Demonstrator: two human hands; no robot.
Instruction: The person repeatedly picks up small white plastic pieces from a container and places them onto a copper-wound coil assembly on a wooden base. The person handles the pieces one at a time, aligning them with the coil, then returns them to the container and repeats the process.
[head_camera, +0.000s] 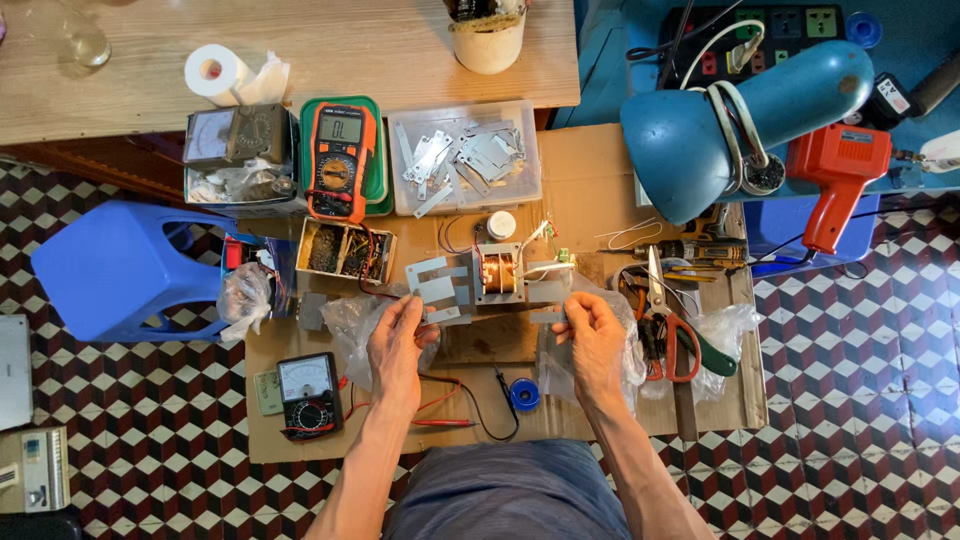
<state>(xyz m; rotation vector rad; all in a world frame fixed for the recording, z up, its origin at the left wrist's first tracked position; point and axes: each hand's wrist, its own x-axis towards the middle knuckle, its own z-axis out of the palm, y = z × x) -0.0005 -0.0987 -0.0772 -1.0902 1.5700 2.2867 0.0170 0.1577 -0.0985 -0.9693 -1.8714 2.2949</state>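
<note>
Floor: tiles (860, 400) in a cube pattern of dark red, black and white are lying under everything.
Work board: a flat brown cardboard sheet (590, 175) is serving as the bench, scuffed and matte.
Lamp: a rounded blue metal lamp shade (700, 125) is leaning over the right side.
Stool: a moulded blue plastic stool (115, 265) is standing to the left.
Tray: a clear plastic box (465, 160) is holding loose flat grey metal plates.
Meter: an orange and black multimeter (340, 160) is resting beside it.
Coil: a small transformer (498, 272) with shiny copper winding is sitting mid-board, between the two hands.
Left hand: the left hand (395, 340) is pinching a thin E-shaped metal plate (438, 285) by its lower edge, fingers curled, just left of the coil.
Right hand: the right hand (592, 335) is gripping a narrow flat metal strip (550, 295) at the coil's right side.
</note>
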